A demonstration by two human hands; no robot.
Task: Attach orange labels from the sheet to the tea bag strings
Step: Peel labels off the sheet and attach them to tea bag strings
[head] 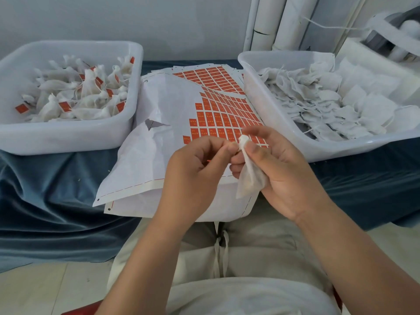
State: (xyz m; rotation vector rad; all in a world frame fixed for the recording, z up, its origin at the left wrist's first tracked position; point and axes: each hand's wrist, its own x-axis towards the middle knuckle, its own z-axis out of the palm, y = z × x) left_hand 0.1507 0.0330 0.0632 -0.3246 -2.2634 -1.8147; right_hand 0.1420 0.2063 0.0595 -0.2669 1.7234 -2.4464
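Right hand (pixel 279 169) grips the bag (pixel 248 178) just under its neck, where left hand (pixel 195 171) pinches, string hidden between the fingers, sheet (pixel 172 103) just beyond, left tub (pixel 68 137) and right tub (pixel 341 147) flanking, all on blue cloth (pixel 45 189).

At centre, flat, a white label sheet (pixel 159 110), partly peeled; orange labels (pixel 222 117) left in rows toward 1 o'clock. At 6 o'clock of those rows, a small white tea bag (pixel 248 178), held tilted, gathered neck uppermost.
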